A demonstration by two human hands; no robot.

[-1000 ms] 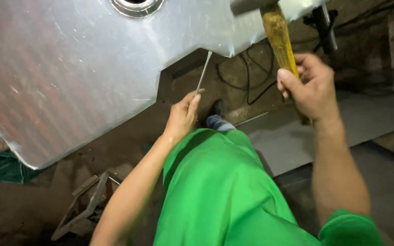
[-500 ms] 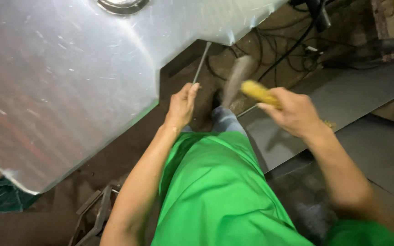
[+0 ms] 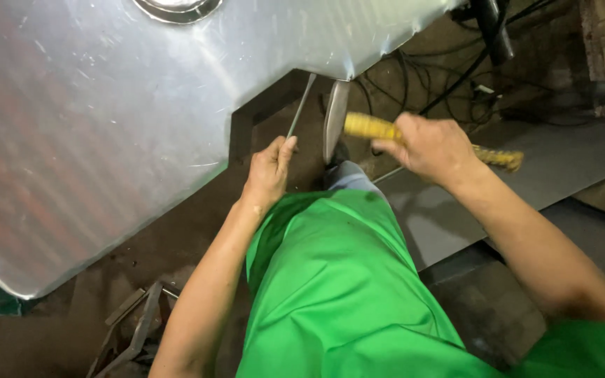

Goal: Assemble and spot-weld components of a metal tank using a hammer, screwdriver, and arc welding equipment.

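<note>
Head view: a thin metal rod (image 3: 301, 106), like a chisel or punch, is pinched between the fingers of the left hand (image 3: 267, 171), its far tip set against the cut edge of a large aluminium sheet (image 3: 106, 119). The right hand (image 3: 432, 147) is wrapped tight around the yellow handle of a hammer (image 3: 358, 126). Since a second ago the hammer has been swung down from high on the right; its blurred head now lies just beside the rod, near the sheet's notch. The rod has been kept in place. Little room is left between notch edge and green-clad knee (image 3: 344, 210); more open floor (image 3: 456, 210) lies right, with cables (image 3: 449, 84) far right.
</note>
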